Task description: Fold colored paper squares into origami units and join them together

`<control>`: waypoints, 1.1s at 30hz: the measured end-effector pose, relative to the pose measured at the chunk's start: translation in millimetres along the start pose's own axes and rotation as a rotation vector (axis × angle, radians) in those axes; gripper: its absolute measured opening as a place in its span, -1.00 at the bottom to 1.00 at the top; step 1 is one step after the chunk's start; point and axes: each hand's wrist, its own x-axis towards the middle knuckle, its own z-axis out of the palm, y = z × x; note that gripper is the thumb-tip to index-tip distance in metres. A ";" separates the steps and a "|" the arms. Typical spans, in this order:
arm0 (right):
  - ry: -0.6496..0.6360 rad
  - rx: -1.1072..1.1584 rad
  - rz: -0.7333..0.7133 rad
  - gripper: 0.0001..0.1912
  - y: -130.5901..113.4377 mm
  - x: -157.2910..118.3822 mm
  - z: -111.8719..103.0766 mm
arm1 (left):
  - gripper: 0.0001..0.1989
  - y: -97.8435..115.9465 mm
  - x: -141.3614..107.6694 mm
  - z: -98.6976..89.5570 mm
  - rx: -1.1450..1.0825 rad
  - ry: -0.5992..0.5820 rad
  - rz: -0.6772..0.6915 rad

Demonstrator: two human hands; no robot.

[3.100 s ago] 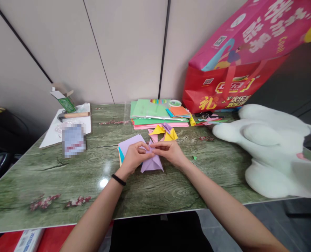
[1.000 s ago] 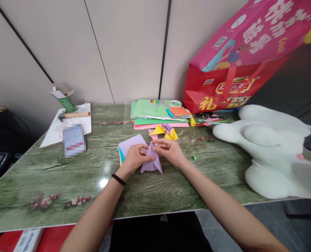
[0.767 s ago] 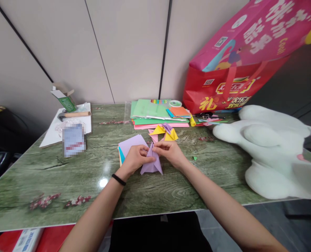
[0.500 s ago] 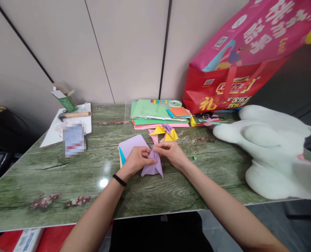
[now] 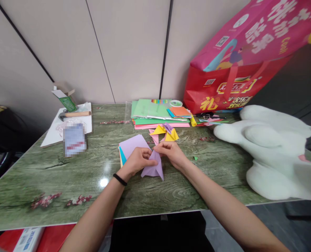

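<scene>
L hand point(image 5: 139, 160) pinches the L side of a folded purple paper point(image 5: 153, 168), thumb on top; R hand point(image 5: 170, 150) grips its narrow tip btwn thumb & finger, tho fingers hide the exact hold. The paper sits btwn both hands, wide end toward the person, above the surface point(image 5: 197, 190). Just beyond L hand: square origami paper stack point(image 5: 133, 143), purple on top. Just past R hand: yellow, pink & purple folded pieces point(image 5: 168, 128). Near R hand, to its R: tiny green scrap point(image 5: 195, 158). Well L of L hand: claw hammer point(image 5: 78, 114).

Folded purple paper point(image 5: 153, 170), creased, wide end nearest, between left hand point(image 5: 138, 161) and right hand point(image 5: 173, 154)
</scene>
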 end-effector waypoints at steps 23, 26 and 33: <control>0.138 -0.359 -0.244 -0.65 8.3 2.9 1.2 | -0.70 3.7 -2.7 6.3 -0.090 0.040 -0.056; 0.062 -0.221 -0.124 -0.62 7.0 4.0 -0.9 | -0.68 5.2 -2.5 5.3 -0.120 0.088 -0.066; -0.030 -0.054 -0.011 -0.69 5.3 3.3 -2.8 | -0.64 5.1 0.4 -0.8 -0.130 0.208 -0.020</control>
